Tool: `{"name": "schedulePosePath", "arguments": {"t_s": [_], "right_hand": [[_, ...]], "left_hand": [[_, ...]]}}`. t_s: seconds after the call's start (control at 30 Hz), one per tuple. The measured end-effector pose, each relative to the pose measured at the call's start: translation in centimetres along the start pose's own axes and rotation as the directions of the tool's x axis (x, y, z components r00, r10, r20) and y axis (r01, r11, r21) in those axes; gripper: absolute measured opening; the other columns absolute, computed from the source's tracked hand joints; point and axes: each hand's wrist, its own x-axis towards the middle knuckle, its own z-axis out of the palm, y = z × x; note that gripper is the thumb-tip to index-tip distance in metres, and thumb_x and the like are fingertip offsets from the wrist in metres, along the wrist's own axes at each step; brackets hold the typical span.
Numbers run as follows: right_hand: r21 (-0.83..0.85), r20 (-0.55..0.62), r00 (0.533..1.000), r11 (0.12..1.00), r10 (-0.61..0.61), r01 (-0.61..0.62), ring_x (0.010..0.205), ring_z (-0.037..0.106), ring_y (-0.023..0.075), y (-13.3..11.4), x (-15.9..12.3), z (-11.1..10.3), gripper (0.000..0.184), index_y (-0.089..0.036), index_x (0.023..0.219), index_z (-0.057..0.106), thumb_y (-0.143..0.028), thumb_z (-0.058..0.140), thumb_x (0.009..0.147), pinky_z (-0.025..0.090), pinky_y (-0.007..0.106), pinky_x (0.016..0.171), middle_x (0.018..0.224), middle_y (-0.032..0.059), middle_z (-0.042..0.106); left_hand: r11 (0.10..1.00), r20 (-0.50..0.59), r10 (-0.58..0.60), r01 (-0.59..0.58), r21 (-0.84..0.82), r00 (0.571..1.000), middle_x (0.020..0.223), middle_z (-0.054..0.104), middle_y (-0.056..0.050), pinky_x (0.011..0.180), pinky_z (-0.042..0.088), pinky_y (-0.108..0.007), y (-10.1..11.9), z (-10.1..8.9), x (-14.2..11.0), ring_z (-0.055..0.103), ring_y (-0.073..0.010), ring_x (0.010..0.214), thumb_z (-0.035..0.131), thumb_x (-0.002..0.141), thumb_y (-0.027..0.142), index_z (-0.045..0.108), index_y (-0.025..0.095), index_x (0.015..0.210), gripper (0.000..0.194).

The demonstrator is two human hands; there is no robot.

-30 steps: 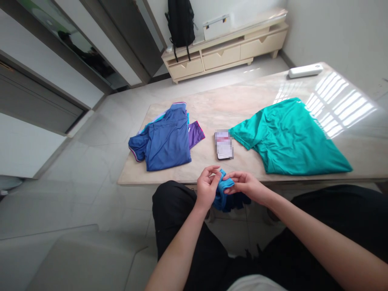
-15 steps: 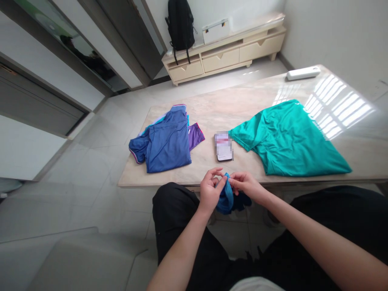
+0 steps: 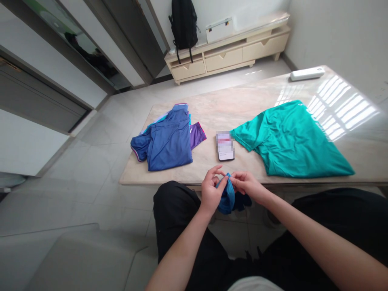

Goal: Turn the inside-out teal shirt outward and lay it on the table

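My left hand point(image 3: 210, 190) and my right hand point(image 3: 247, 185) both pinch a small bunched blue garment point(image 3: 228, 199) just below the near edge of the marble table point(image 3: 230, 109), over my lap. The fingers of both hands are closed on its upper fold. Part of the garment hangs dark behind my right hand. A folded blue shirt point(image 3: 168, 139) lies on the table's left part, on top of purple and light cloth. A teal shirt point(image 3: 291, 139) lies spread flat on the right part. A phone point(image 3: 225, 145) rests between the two.
A white remote-like device point(image 3: 307, 74) lies at the table's far right corner. Beyond the table a low cream cabinet point(image 3: 230, 50) stands against the wall, with a black backpack point(image 3: 183, 24) and a white box point(image 3: 219, 29) on it. Tiled floor lies to the left.
My hands have drawn closer together and the blue garment is bunched tighter between them. The view has shifted slightly.
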Motion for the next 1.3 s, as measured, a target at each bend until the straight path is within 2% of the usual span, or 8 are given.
{"name": "schedulePosePath", "arguments": {"t_s": [0.17, 0.37, 0.53, 0.63, 0.83, 1.0, 1.13, 1.3], "right_hand": [[-0.006, -0.005, 1.0, 1.0, 0.001, -0.002, 0.04, 0.037, 0.0041, 0.1, 0.0, -0.2, 0.043, -0.017, 0.078, 0.067, -0.058, 0.08, 0.077, 0.043, 0.023, 0.05, 0.057, -0.0057, 0.059], [-0.032, -0.034, 0.999, 0.999, -0.008, 0.007, 0.041, 0.039, 0.0043, 0.1, 0.1, -0.3, 0.043, -0.017, 0.077, 0.068, -0.058, 0.08, 0.076, 0.035, 0.021, 0.045, 0.056, -0.0054, 0.058], [-0.054, -0.045, 0.999, 0.998, -0.014, 0.011, 0.044, 0.044, 0.0059, 0.2, 0.2, -0.4, 0.046, -0.015, 0.078, 0.069, -0.059, 0.082, 0.073, 0.033, 0.021, 0.044, 0.058, -0.003, 0.06], [-0.061, -0.064, 0.998, 0.998, -0.027, 0.024, 0.045, 0.046, 0.0069, 0.5, 0.3, -0.7, 0.046, -0.015, 0.084, 0.069, -0.059, 0.081, 0.075, 0.031, 0.02, 0.043, 0.059, -0.0028, 0.06], [-0.089, -0.088, 0.993, 0.994, -0.078, 0.07, 0.047, 0.047, 0.0072, 0.5, 0.4, -1.1, 0.047, -0.019, 0.098, 0.061, -0.055, 0.083, 0.076, 0.032, 0.019, 0.045, 0.059, -0.0061, 0.058], [-0.135, -0.064, 0.99, 0.984, -0.128, 0.118, 0.05, 0.048, 0.008, 0.2, 0.3, -1.1, 0.049, -0.019, 0.115, 0.065, -0.053, 0.078, 0.082, 0.036, 0.02, 0.048, 0.063, -0.006, 0.056], [-0.21, -0.065, 0.983, 0.965, -0.173, 0.156, 0.056, 0.05, 0.0092, 0.3, 0.3, -1.2, 0.045, -0.018, 0.112, 0.074, -0.052, 0.076, 0.083, 0.043, 0.022, 0.05, 0.072, -0.0014, 0.059], [-0.245, -0.104, 0.954, 0.936, -0.282, 0.251, 0.069, 0.055, 0.0103, 0.4, 0.3, -1.4, 0.032, -0.022, 0.099, 0.081, -0.048, 0.08, 0.08, 0.047, 0.024, 0.055, 0.102, 0.0043, 0.058]], "left_hand": [[0.997, 0.005, 0.023, -0.024, 0.067, 1.0, 0.1, 0.067, -0.002, 0.054, 0.038, -0.02, -0.2, -0.2, 0.0, 0.037, -0.0052, 0.054, 0.073, 0.089, 0.032, 0.067, 0.023, 0.124, 0.037], [0.995, 0.004, -0.005, 0.005, 0.104, 1.0, 0.093, 0.069, -0.002, 0.053, 0.035, -0.021, -0.1, -0.3, 0.0, 0.037, -0.0077, 0.055, 0.075, 0.086, 0.032, 0.074, 0.024, 0.112, 0.027], [0.987, 0.031, 0.023, -0.027, 0.157, 0.999, 0.087, 0.071, -0.002, 0.06, 0.041, -0.023, 0.2, -0.6, 0.1, 0.045, -0.0112, 0.061, 0.076, 0.086, 0.032, 0.078, 0.022, 0.099, 0.017], [0.985, 0.063, 0.049, -0.059, 0.164, 0.997, 0.09, 0.072, -0.004, 0.062, 0.044, -0.024, 0.3, -0.6, 0.2, 0.048, -0.0123, 0.063, 0.074, 0.088, 0.033, 0.077, 0.021, 0.097, 0.015], [0.986, 0.079, 0.024, -0.037, 0.164, 0.997, 0.087, 0.071, -0.003, 0.06, 0.042, -0.024, 0.3, -0.6, 0.2, 0.046, -0.0115, 0.062, 0.074, 0.088, 0.034, 0.077, 0.021, 0.099, 0.017], [0.986, 0.101, 0.021, -0.037, 0.161, 0.995, 0.088, 0.07, -0.003, 0.059, 0.041, -0.023, 0.2, -0.7, 0.2, 0.045, -0.0109, 0.061, 0.072, 0.09, 0.033, 0.076, 0.021, 0.103, 0.019], [0.988, 0.107, 0.02, -0.037, 0.152, 0.994, 0.088, 0.07, -0.003, 0.058, 0.041, -0.022, 0.1, -0.7, 0.2, 0.044, -0.0102, 0.06, 0.071, 0.09, 0.032, 0.075, 0.02, 0.104, 0.018], [0.991, 0.127, 0.023, -0.039, 0.13, 0.992, 0.089, 0.07, -0.003, 0.058, 0.041, -0.021, -0.1, -0.7, 0.3, 0.045, -0.009, 0.06, 0.072, 0.089, 0.029, 0.075, 0.019, 0.104, 0.019]]}}
